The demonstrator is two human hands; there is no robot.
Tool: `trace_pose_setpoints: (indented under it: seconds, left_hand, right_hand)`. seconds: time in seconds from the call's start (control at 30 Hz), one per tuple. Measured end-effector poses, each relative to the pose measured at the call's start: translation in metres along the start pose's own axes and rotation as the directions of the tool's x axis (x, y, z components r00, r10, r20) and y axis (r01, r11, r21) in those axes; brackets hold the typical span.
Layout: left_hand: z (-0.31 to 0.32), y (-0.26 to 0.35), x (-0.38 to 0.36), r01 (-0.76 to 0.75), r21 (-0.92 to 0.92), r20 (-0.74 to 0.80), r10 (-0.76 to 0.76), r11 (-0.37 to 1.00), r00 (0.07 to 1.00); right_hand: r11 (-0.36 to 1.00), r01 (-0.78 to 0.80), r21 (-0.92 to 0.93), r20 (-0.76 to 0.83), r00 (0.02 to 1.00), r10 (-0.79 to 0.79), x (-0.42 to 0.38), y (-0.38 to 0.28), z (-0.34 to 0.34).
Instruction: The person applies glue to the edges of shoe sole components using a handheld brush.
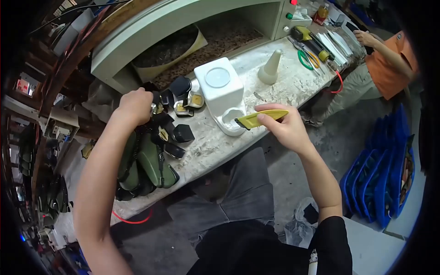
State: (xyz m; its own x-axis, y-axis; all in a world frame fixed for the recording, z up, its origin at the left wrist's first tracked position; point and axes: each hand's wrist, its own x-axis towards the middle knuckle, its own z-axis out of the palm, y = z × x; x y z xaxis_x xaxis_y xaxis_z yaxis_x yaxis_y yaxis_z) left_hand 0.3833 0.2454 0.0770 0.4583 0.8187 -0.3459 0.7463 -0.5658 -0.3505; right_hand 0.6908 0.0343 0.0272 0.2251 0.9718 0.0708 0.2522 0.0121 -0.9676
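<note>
My right hand [286, 126] grips a yellow-handled brush [263, 118], its dark tip pointing left. That tip is just over the round open mouth of a white plastic glue pot [222, 87]. At the left, my left hand [135, 104] reaches into a pile of black heel-like blocks [183, 133], its fingers curled down. What those fingers hold is hidden behind the hand. Two blocks beside the pot show yellowish faces [195, 99]. Below the pile lie dark green shoes [153, 158] with black trim.
A grey-green oven-like machine [183, 25] stands along the back of the bench [206, 149]. A pale cone-shaped bottle [271, 68], scissors [305, 59] and other tools lie to the right. Another person in orange [387, 68] is at far right, near blue bins [378, 169].
</note>
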Motion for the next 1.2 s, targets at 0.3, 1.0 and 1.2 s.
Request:
trace_pose_setpoints:
  seconds: [0.3,1.0,1.2]
  left_hand:
    - [-0.03,0.005,-0.075,-0.209,-0.371,-0.504,-0.008,0.905,0.863]
    - [0.137,0.182,-0.247,-0.069,-0.123,-0.003,-0.069,-0.99,0.998]
    - [0.118,0.184,-0.236,0.018,0.1,-0.002,0.018,-0.995,1.0]
  right_hand:
    - [0.981,0.047,-0.187,0.12,0.993,-0.025,0.024,0.013,0.029]
    - [0.988,-0.058,-0.144,-0.031,0.998,0.055,-0.008,0.002,0.037]
    - [0.963,0.13,-0.238,-0.131,0.978,-0.164,-0.037,0.013,0.061]
